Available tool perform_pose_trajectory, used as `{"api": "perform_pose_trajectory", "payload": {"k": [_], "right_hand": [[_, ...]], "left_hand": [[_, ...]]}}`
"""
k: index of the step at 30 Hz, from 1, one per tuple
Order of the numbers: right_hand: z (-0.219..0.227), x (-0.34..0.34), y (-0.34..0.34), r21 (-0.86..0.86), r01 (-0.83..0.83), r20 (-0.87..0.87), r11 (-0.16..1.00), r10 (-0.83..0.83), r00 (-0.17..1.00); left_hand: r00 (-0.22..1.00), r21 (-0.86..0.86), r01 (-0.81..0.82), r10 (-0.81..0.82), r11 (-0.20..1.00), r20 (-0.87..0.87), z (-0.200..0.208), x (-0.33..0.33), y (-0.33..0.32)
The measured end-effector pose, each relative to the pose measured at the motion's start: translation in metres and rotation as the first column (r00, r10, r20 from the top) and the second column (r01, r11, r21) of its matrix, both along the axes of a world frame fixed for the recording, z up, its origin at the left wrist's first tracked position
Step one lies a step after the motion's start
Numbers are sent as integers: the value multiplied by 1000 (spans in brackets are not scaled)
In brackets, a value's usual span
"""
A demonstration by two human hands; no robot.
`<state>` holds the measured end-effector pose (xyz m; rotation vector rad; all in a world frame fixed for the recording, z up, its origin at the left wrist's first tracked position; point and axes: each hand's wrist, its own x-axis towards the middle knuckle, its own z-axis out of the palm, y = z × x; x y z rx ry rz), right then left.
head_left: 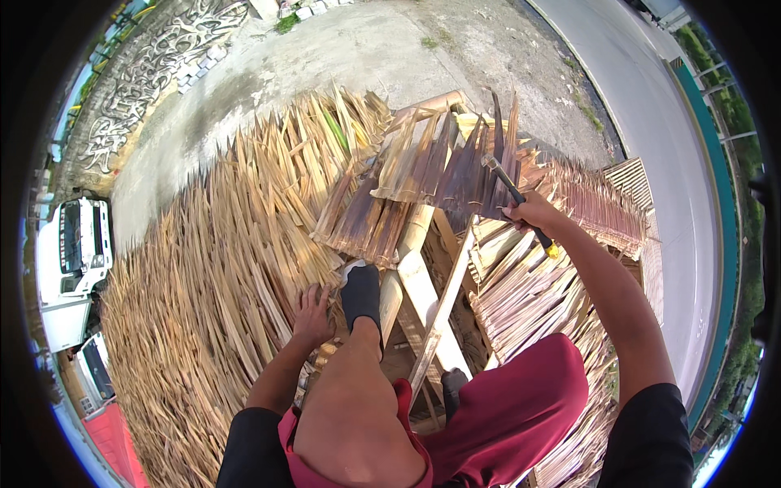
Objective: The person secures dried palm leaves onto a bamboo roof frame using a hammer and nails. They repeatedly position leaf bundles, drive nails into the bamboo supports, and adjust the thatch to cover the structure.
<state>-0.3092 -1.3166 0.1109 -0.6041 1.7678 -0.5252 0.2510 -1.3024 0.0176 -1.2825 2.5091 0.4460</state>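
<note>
My right hand [533, 211] grips a hammer [512, 189] by its dark handle, which has a yellow butt end. The hammer's metal head points away from me, over a dark brown panel of dried palm-leaf thatch [464, 175]. Fingers spread, my left hand [312, 315] lies flat on the straw-coloured thatch [236, 244] beside my dark-socked foot. Between my legs the roof frame shows, with a pale beam [427, 301] and a thinner slanting batten [443, 313]. A second brown thatch piece [366, 224] lies across the upper end of the beams.
Gaps open between the beams, with a drop beneath. More thatch [537, 305] covers the right side, beside corrugated sheeting [630, 180]. Far below lie concrete ground [350, 41] and a road [651, 98]. A white truck [77, 244] stands at the left, near a painted wall [146, 89].
</note>
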Motion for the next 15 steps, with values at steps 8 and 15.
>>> {"api": "perform_pose_trajectory", "payload": {"k": [8,15], "right_hand": [[-16,28,28,86,82,-62,993,-76,995],[-16,104,66,106,384,40,917,-390,920]], "left_hand": [[979,130,-105,125,986,-161,-12,9,5],[976,-16,-88,83,996,-202,-32,29,0]]}}
